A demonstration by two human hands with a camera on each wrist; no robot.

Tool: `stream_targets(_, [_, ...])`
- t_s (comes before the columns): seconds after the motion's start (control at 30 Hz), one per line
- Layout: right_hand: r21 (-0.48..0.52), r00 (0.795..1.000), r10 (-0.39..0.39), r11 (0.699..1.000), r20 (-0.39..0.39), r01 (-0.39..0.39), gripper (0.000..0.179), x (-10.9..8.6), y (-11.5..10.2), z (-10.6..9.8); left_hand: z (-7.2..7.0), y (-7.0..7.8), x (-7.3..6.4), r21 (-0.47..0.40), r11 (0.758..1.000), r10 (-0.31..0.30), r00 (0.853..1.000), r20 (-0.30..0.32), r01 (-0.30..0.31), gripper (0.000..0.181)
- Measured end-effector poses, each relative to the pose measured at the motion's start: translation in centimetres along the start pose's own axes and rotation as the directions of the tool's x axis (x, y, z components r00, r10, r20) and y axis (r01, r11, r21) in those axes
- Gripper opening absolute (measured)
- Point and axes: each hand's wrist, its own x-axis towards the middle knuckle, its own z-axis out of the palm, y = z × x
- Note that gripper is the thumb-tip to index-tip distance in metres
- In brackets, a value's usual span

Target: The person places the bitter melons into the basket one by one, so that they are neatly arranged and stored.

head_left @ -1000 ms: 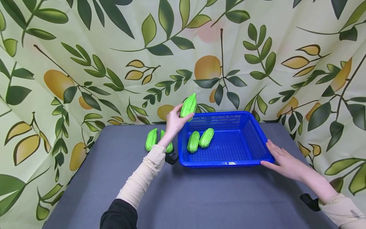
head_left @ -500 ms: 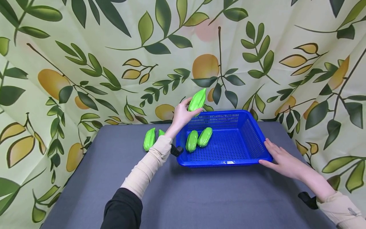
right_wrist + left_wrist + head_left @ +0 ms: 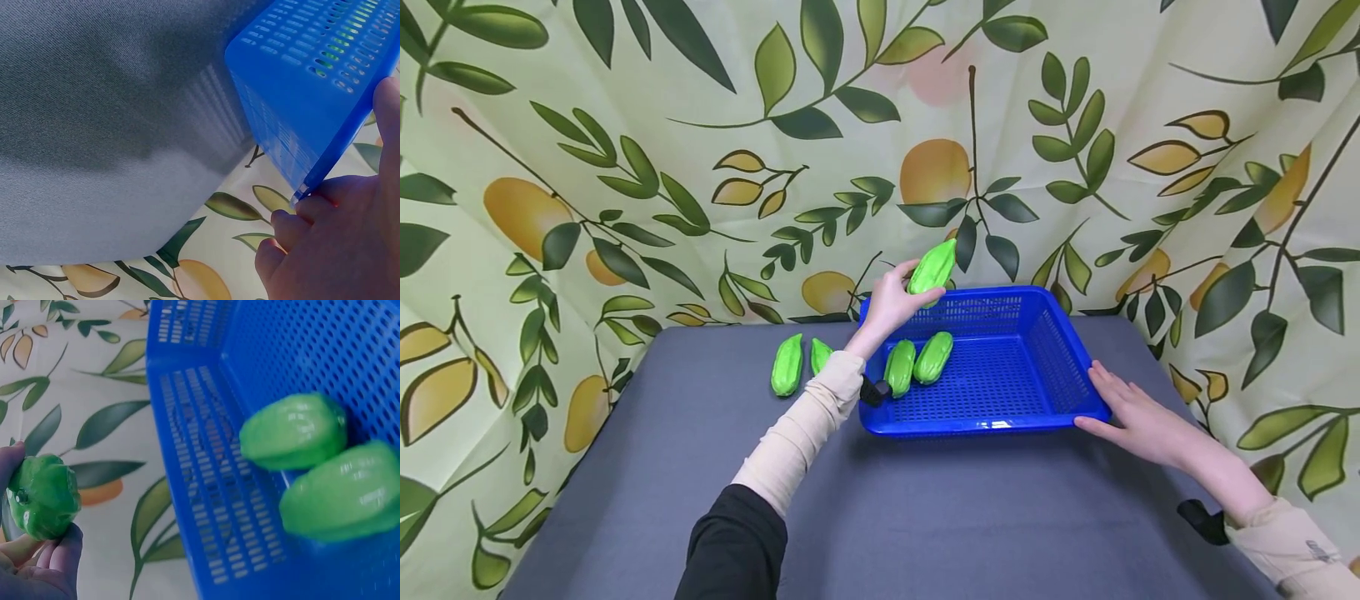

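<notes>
My left hand (image 3: 891, 307) grips a bright green, ridged bitter melon (image 3: 934, 268) between thumb and fingers, raised over the back left of a blue plastic basket (image 3: 992, 425). In the left wrist view the melon's blunt, lumpy end (image 3: 44, 497) faces the camera. Inside the basket, two bitter melons, one at the left (image 3: 900, 368) and one beside it (image 3: 934, 358), lie side by side. My right hand (image 3: 1146, 421) rests against the basket's right rim, its fingers extended along the side and the thumb at the front corner.
Left of the basket, two more bitter melons lie on the grey cloth-covered table (image 3: 700, 467): one fully visible (image 3: 787, 365), another (image 3: 820, 354) partly behind the left forearm. A leaf-and-fruit patterned curtain (image 3: 850, 83) hangs close behind the table and along both sides.
My left hand has carried the bitter melon rightward, from the basket's left edge to over its back left part. The right hand stays at the rim; the view shifts slightly.
</notes>
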Motion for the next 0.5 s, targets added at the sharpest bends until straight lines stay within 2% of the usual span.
stream_targets(0.27, [-0.009,1.000,0.004,1.000,0.000,-0.004,0.095,0.0,0.1,0.1,2.2,0.7,0.6,-0.017,1.000,0.016,0.998,0.064,-0.015,0.071])
stream_targets(0.5, [-0.016,1.000,0.014,1.000,-0.008,-0.014,0.094,0.0,-0.1,0.0,3.3,0.8,1.5,-0.015,0.999,0.031,0.998,0.057,-0.030,0.072])
